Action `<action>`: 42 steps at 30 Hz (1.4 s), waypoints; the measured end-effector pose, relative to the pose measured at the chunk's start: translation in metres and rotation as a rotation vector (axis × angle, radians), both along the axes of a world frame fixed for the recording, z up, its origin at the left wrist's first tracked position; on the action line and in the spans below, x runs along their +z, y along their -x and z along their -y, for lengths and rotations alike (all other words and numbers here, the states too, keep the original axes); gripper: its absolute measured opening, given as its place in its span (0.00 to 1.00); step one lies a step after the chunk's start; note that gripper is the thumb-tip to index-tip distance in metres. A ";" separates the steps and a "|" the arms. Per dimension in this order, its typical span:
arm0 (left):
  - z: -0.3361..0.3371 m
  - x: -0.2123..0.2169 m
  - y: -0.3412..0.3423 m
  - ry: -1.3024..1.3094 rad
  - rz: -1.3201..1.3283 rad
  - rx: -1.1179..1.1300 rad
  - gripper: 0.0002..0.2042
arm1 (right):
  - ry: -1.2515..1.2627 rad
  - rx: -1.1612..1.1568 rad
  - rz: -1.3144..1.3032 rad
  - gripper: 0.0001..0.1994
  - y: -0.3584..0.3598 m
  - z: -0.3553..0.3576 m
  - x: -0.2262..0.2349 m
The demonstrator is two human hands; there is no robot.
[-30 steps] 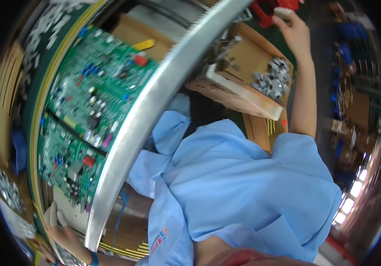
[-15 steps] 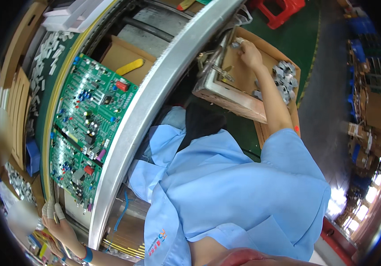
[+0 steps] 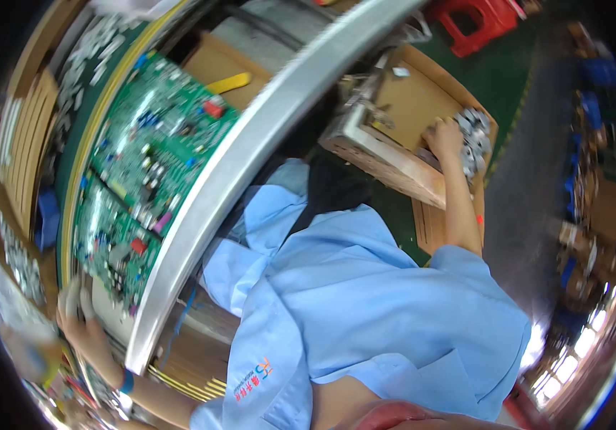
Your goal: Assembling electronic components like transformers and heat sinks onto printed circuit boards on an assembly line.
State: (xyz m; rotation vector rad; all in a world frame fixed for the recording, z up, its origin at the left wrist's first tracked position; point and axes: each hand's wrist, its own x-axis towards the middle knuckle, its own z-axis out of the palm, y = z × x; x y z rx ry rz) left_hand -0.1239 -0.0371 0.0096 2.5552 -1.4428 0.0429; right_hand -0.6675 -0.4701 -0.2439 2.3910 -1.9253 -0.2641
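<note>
1. Right hand (image 3: 445, 137) reaches down into a cardboard box (image 3: 412, 100), fingers curled over a pile of small metal parts (image 3: 474, 136) at its far corner; can't tell if it has closed on one.
2. Left hand (image 3: 82, 326) grips the near edge of the green circuit board (image 3: 151, 172) on the desk (image 3: 250, 161).
3. Parts: small, stiff, likely light and slick. I'd pinch one by its sides.
4. Board: rigid but fragile. Hold by bare edges, off the components.

Green circuit boards (image 3: 151, 166), silver rail (image 3: 250, 150), light blue shirt (image 3: 365, 308), brown cardboard box (image 3: 415, 107), red stool (image 3: 481, 23).
</note>
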 end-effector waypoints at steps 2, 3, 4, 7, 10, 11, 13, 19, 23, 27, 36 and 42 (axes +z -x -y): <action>0.018 -0.003 0.016 0.007 0.026 0.025 0.09 | 0.025 0.030 0.031 0.19 0.011 0.003 -0.004; 0.016 -0.004 0.018 -0.026 0.113 0.052 0.09 | -0.044 0.044 0.052 0.21 0.012 0.004 0.001; 0.010 -0.003 0.016 -0.039 0.147 0.036 0.09 | -0.064 0.027 0.094 0.21 0.010 0.008 0.006; -0.012 0.000 0.019 0.005 0.147 0.112 0.10 | -0.094 -0.076 0.374 0.18 0.016 0.033 0.018; -0.028 -0.010 0.016 0.014 0.144 0.186 0.10 | -0.177 -0.201 0.878 0.11 -0.002 0.053 0.059; -0.033 -0.011 0.016 0.051 0.093 0.218 0.09 | -0.252 -0.195 1.157 0.11 -0.012 0.058 0.074; -0.040 -0.012 0.018 0.059 0.071 0.262 0.09 | -0.461 -0.077 1.550 0.13 -0.045 0.063 0.114; -0.037 -0.020 0.012 0.103 0.051 0.249 0.09 | -0.807 0.579 1.528 0.14 -0.205 0.005 0.203; -0.051 -0.024 0.011 0.068 0.056 0.275 0.09 | -0.804 1.017 1.293 0.13 -0.297 -0.058 0.215; -0.068 -0.016 0.016 0.080 0.086 0.333 0.09 | -0.523 1.397 1.037 0.15 -0.344 -0.094 0.222; -0.114 -0.027 0.006 0.140 0.096 0.438 0.09 | -0.568 1.380 0.933 0.18 -0.361 -0.108 0.218; -0.107 -0.033 0.003 0.183 0.052 0.443 0.09 | -0.383 1.497 0.770 0.20 -0.361 -0.112 0.207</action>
